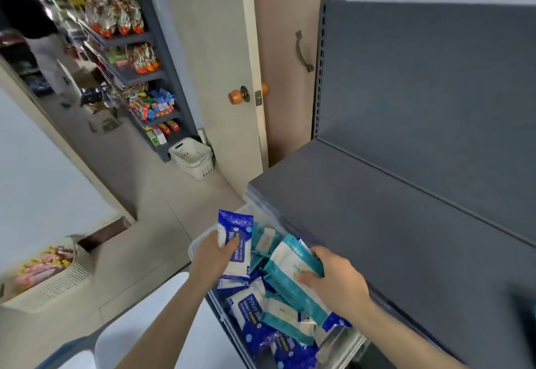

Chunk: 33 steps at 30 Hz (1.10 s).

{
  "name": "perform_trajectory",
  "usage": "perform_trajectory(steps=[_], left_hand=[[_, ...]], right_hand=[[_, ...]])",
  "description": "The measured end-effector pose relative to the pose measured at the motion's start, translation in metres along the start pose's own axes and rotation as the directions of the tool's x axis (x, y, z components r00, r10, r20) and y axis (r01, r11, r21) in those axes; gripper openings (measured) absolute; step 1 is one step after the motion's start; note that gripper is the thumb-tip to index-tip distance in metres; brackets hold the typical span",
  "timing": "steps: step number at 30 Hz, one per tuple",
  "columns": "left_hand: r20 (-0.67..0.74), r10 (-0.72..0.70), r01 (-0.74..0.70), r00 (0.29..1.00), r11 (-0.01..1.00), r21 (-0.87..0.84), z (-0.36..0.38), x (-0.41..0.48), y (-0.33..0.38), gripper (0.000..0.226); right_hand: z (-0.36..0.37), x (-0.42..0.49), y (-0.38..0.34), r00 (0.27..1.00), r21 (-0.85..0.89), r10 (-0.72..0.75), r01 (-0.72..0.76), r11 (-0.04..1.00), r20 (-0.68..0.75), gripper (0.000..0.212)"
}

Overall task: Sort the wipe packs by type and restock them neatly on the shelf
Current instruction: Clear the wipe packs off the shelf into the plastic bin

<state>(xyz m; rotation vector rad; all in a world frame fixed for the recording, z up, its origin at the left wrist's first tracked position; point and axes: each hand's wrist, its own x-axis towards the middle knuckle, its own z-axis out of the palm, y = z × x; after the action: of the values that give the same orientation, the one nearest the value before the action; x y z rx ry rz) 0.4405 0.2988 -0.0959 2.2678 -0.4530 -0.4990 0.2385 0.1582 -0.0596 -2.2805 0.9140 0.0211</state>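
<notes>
- Left hand [213, 255] pinches a blue pack [236, 241] labelled "Alcohol Wipes", thumb on the face. The pack is upright, lifted above the far-left corner of the bin [193, 248].
- Right hand [339, 278] grips a teal pack [290, 270], fingers curled over its far edge, thumb on the face. The pack is tilted and its near end lies among the loose packs [261, 319], so it looks not yet clear of the pile.
- The bin sits near, just left of the shelf [391, 223] front edge. Blue and teal are mixed inside, lying every way.
- The shelf deck to the right shows bare grey, with nothing stocked on the part in view.
- Step in hand, my read: pull one pack of each type and carry both to the shelf.
- To do it well, lift the teal pack straight up till its low end is free, or it may drag neighbours over the bin wall.
- One type per hand suits one zone per type. Suggest blue at the left end of the deck and teal further right, with a gap between.
- Set every pack the same way, label out, edge square to the shelf front. Start at the back panel and fill toward the near edge.
- These look like soft pouches, so hold them by the body, not the seal end, or they will likely flop and land crooked.
- Progress: early, and the bin looks well filled.
</notes>
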Motion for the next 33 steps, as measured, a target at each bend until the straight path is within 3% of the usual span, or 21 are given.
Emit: perform_trajectory(steps=[9,15,18,20,23,26,33], left_hand=[[0.078,-0.055,0.050,0.995,0.997,0.064,-0.005,0.042,-0.049,0.016],[0.125,-0.059,0.039,0.990,0.987,0.158,-0.001,0.064,-0.060,0.017],[0.084,-0.010,-0.019,0.996,0.942,0.336,0.000,0.068,-0.062,0.028],[0.052,0.058,-0.075,0.997,0.895,0.439,0.000,0.067,-0.059,0.038],[0.029,0.149,-0.145,0.988,0.866,0.479,0.001,0.064,-0.046,0.032],[0.093,0.256,-0.266,0.962,0.805,0.531,0.009,0.056,-0.022,0.022],[0.160,0.525,-0.517,0.836,0.656,0.551,0.045,0.018,0.062,0.016]], right_hand=[[0.090,0.057,-0.020,0.957,0.171,0.245,-0.271,0.947,0.157,0.015],[0.103,0.083,-0.030,0.944,0.157,0.289,-0.314,0.936,0.162,0.016],[0.103,0.088,-0.027,0.955,0.042,0.222,-0.235,0.971,0.197,0.045],[0.100,0.081,-0.023,0.966,-0.053,0.168,-0.160,0.986,0.196,0.052],[0.091,0.062,-0.014,0.982,-0.054,0.110,-0.103,0.993,0.152,0.050],[0.074,0.042,-0.003,0.997,-0.047,0.043,-0.040,0.998,0.058,0.043],[-0.015,-0.013,0.040,0.979,-0.155,-0.088,0.060,0.986,-0.184,0.038]])
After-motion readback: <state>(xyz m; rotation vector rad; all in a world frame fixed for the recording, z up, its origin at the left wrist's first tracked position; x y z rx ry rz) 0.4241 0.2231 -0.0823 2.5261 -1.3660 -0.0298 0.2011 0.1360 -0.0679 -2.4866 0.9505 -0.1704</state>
